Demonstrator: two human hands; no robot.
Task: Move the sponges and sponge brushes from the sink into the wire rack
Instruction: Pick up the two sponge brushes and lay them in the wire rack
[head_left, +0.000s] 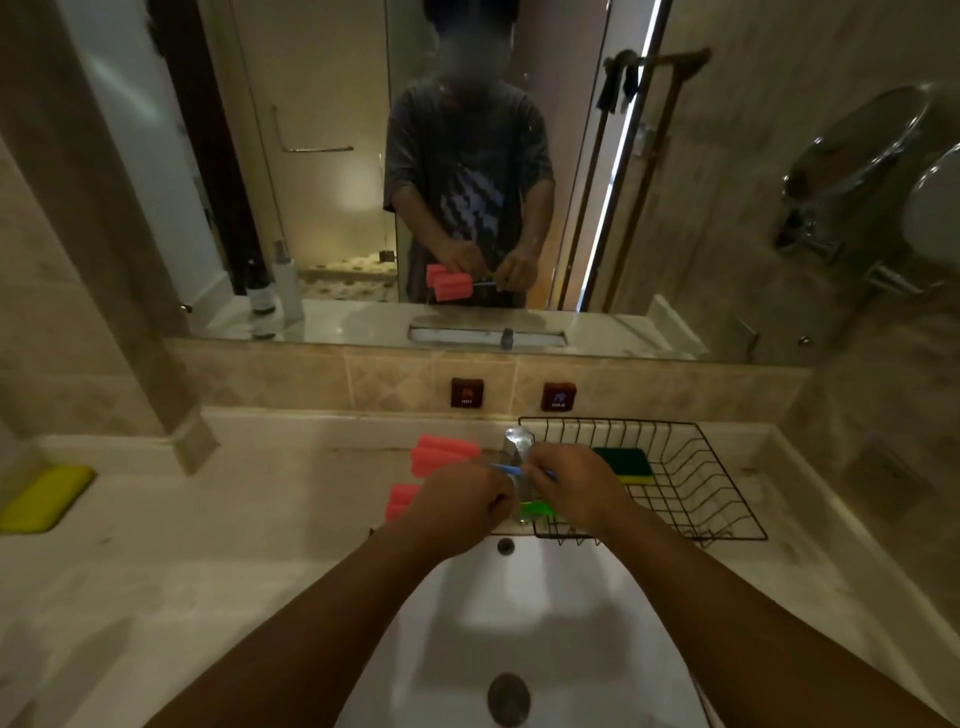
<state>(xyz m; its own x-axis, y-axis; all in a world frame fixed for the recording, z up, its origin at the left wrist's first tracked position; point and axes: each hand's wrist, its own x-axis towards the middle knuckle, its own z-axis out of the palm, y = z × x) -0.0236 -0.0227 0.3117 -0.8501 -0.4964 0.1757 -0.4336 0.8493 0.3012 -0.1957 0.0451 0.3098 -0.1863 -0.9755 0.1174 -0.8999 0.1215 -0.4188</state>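
Note:
Both hands are raised over the back of the white sink (519, 623), close together by the chrome tap (517, 447). My left hand (462, 501) is shut around sponge brushes with pink foam heads: one head (441, 454) sticks out above my fist, another (401, 501) to its left. My right hand (576, 491) pinches the blue handle (506, 469) of a brush. A bright green piece (535, 509) shows between the hands. The black wire rack (701, 488) stands right of the tap and holds a green and yellow sponge (626, 464).
A yellow sponge (44, 496) lies on the counter at far left. Two red wall switches (511, 395) sit above the tap. The sink drain (509, 699) is near the bottom edge. The mirror above reflects bottles, and chrome fittings (852, 171) hang on the right wall.

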